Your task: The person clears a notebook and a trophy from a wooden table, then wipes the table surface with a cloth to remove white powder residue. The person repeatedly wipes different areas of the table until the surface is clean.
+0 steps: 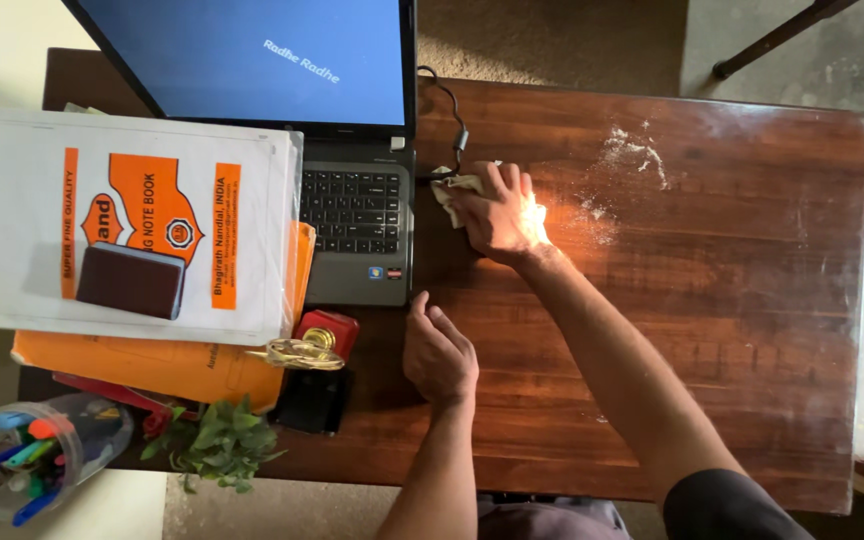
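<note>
My right hand [500, 212] presses a crumpled pale cloth [452, 187] onto the brown wooden table [712, 300], right beside the laptop's [352, 150] right edge. White powder [624, 160] is smeared on the tabletop to the right of that hand. Closer to me, my left hand [438, 352] rests flat on the table, fingers loosely curled and holding nothing, just below the laptop's front corner.
A white-and-orange notebook pack [142, 220] with a dark wallet [132, 280] on it covers the laptop's left half, over orange folders [162, 365]. Scissors [302, 352], a red box [337, 328], a small plant [217, 445] and a pen cup [32, 455] crowd the left front. A cable [452, 110] runs behind the cloth.
</note>
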